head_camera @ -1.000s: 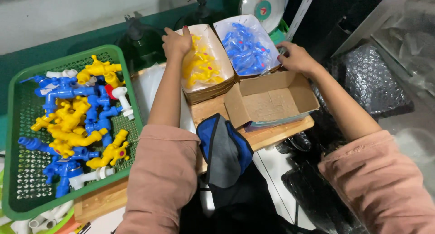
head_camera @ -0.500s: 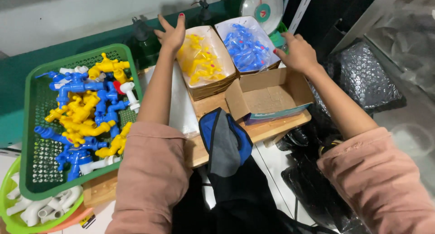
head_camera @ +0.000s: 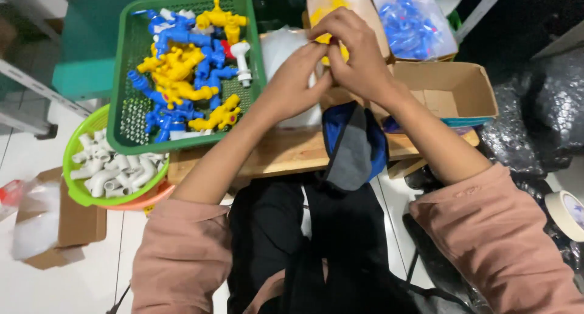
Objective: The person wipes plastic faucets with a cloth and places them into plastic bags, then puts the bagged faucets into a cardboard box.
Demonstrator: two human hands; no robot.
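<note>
Hands meet just right of the green basket: left hand and right hand pinch, fingers curled nearly closed, a small yellow part beside its box of yellow parts. Fitting seems underway; next likely needs a careful twist.

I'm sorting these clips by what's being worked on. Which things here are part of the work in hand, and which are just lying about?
In hand:
- left hand and right hand, together on a yellow part
- box of yellow parts

Lying about:
- green basket
- lime bowl of white elbows
- tape roll
- empty cardboard box
</note>
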